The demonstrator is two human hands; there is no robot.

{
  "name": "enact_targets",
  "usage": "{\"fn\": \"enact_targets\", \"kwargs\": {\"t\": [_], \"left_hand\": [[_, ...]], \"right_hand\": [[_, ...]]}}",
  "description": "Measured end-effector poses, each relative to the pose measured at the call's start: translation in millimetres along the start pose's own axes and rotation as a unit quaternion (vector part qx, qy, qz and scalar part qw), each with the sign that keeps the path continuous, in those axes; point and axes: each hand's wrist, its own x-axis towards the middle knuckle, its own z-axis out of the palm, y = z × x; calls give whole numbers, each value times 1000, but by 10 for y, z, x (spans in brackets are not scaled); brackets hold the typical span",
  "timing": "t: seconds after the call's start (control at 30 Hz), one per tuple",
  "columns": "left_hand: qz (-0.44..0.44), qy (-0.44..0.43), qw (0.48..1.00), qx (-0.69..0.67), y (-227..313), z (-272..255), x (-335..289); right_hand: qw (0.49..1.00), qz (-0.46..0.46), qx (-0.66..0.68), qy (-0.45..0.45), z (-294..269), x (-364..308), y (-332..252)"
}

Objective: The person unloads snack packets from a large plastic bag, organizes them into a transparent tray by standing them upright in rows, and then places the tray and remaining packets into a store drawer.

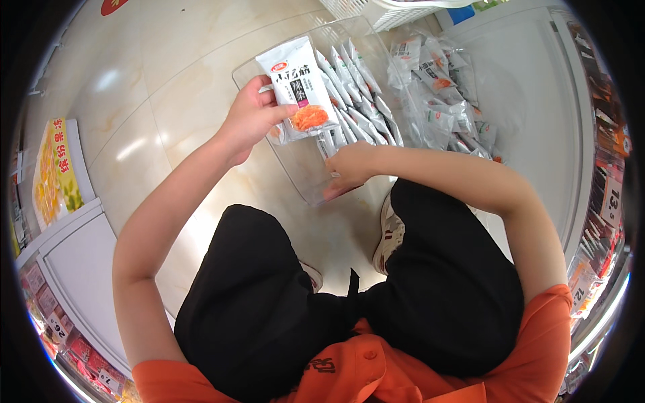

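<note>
My left hand (252,115) is closed round the edge of a white snack packet (299,87) with an orange food picture, its thumb across the front. That packet is held up over the left side of a clear plastic bin (295,176) on the floor. Similar snack packets (359,101) stand on edge in rows along the bin's right side. My right hand (353,164) reaches into the near end of the bin, beside the nearest packets. Its fingers are curled and point down; what they grip, if anything, is hidden.
Right of the bin, a clear plastic bag (440,101) holds more white packets. A white basket (386,15) stands beyond. Shelves with packaged goods (601,221) line the right, and a white display unit (84,258) stands at the left. My bent knees flank the near floor.
</note>
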Motion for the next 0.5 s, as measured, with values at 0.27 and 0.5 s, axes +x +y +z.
{"fn": "enact_targets", "kwargs": {"t": [0.27, 0.5], "left_hand": [[-31, -99, 994, 45, 7, 9, -97], [363, 151, 919, 34, 777, 190, -893]], "right_hand": [[745, -127, 604, 254, -583, -634, 13], [817, -31, 460, 347, -631, -549, 42]]}}
